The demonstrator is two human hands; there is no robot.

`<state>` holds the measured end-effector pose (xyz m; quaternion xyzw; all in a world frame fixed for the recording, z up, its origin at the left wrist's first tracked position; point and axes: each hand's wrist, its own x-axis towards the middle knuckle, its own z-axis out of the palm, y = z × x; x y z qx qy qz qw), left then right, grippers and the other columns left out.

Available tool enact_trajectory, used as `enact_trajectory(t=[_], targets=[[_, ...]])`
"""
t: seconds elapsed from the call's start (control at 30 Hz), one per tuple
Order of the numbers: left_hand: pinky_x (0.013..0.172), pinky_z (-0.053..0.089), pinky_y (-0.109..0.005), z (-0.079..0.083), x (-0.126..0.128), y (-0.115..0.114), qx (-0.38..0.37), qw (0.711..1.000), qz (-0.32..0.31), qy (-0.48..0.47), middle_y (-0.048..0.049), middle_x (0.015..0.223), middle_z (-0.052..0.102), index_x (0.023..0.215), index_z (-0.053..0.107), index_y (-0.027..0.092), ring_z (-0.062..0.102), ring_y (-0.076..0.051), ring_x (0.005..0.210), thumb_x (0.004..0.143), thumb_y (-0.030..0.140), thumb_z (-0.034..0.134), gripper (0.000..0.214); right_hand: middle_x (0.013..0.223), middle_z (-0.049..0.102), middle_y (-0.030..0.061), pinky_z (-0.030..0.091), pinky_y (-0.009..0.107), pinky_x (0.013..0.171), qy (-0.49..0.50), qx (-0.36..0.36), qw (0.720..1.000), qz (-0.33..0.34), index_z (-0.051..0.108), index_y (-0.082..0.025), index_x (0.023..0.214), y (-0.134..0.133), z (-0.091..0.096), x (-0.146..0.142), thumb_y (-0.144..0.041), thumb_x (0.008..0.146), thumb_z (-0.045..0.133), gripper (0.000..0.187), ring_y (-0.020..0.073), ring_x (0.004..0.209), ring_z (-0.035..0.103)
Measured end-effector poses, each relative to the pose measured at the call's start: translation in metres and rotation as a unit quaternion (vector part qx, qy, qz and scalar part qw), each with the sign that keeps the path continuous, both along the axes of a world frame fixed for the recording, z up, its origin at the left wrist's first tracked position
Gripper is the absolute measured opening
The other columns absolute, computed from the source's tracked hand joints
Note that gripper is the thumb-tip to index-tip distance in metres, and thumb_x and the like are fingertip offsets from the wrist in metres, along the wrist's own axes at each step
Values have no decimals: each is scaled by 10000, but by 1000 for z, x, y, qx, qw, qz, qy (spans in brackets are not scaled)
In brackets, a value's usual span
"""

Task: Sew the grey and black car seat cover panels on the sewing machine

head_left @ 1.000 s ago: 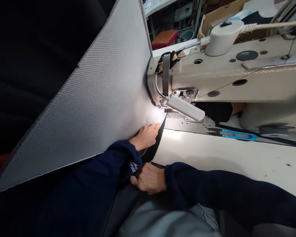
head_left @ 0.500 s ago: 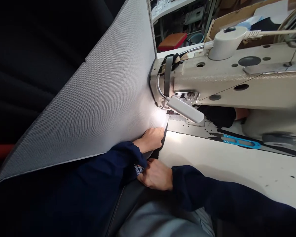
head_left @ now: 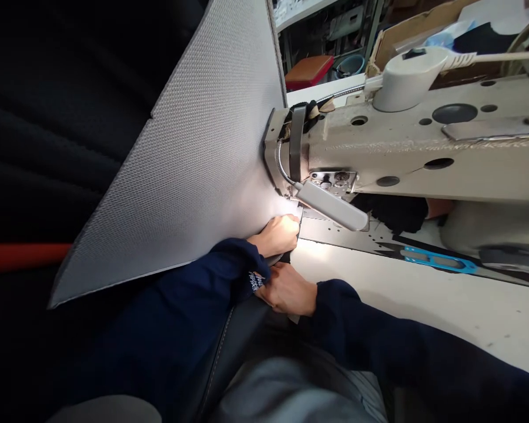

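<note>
A large grey panel of textured, padded fabric (head_left: 194, 158) stands up on the left and runs under the head of a sewing machine (head_left: 357, 132). My left hand (head_left: 277, 234) is closed on the panel's edge, close to the lit needle area. The needle itself is hidden behind a small lamp (head_left: 332, 205). Just below, my right hand (head_left: 290, 289) is closed on black leather-like material (head_left: 235, 338) with a light stitched seam. Its fingertips are partly hidden by my left cuff.
Blue-handled thread snips (head_left: 441, 258) lie on the white table (head_left: 405, 288), right of my hands. Black cloth (head_left: 394, 211) is bunched under the machine arm. A white lamp base (head_left: 409, 79) sits on top of the arm. Behind are a red-edged stool (head_left: 309, 71) and a cardboard box (head_left: 401, 38).
Both hands have moved slightly up and towards the needle area, carrying the material. The grey panel's lower left corner has shifted right with them.
</note>
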<state>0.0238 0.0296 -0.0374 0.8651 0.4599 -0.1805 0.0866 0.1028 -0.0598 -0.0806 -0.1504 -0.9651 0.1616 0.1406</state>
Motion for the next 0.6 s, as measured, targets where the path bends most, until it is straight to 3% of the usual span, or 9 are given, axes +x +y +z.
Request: enact_trajectory(t=[0.13, 0.23, 0.43, 0.5, 0.6], targets=[[820, 515, -367, 4, 3, 17, 5, 999, 2, -33, -161, 1004, 655, 933, 661, 85, 623, -248, 875, 817, 75, 452, 239, 717, 655, 62, 311, 331, 655, 5, -10, 1000, -9, 667, -188, 821, 18, 0, 5, -188, 878, 521, 156, 178, 683, 532], [873, 507, -352, 6, 0, 24, 16, 999, 1, -44, -147, 1080, 639, 983, 648, 95, 596, -237, 933, 825, 97, 466, 241, 718, 649, 64, 269, 330, 630, -14, -15, 999, -29, 658, -184, 823, 26, 2, 7, -188, 864, 544, 121, 179, 674, 516], [774, 508, -329, 15, -33, -16, -34, 999, 7, -11, -90, 1032, 600, 1203, 559, 152, 584, -200, 834, 801, 49, 420, 438, 807, 642, 81, 243, 353, 660, -2, -4, 1000, -29, 625, -156, 910, 1, 0, 5, -165, 944, 463, 166, 186, 732, 493], [749, 496, -309, 16, -42, -27, -49, 998, -7, -23, -81, 1010, 587, 1190, 553, 152, 562, -186, 820, 802, 23, 385, 442, 800, 631, 82, 241, 363, 678, -1, -1, 999, -35, 619, -153, 904, -8, -3, 5, -159, 967, 443, 187, 189, 749, 482], [708, 470, -300, 16, -44, -28, -67, 996, -55, -27, -75, 991, 581, 1098, 569, 143, 528, -175, 781, 807, 19, 378, 370, 795, 627, 81, 231, 367, 681, -17, -4, 999, -42, 622, -154, 895, -8, -7, 5, -158, 974, 453, 186, 189, 747, 471]])
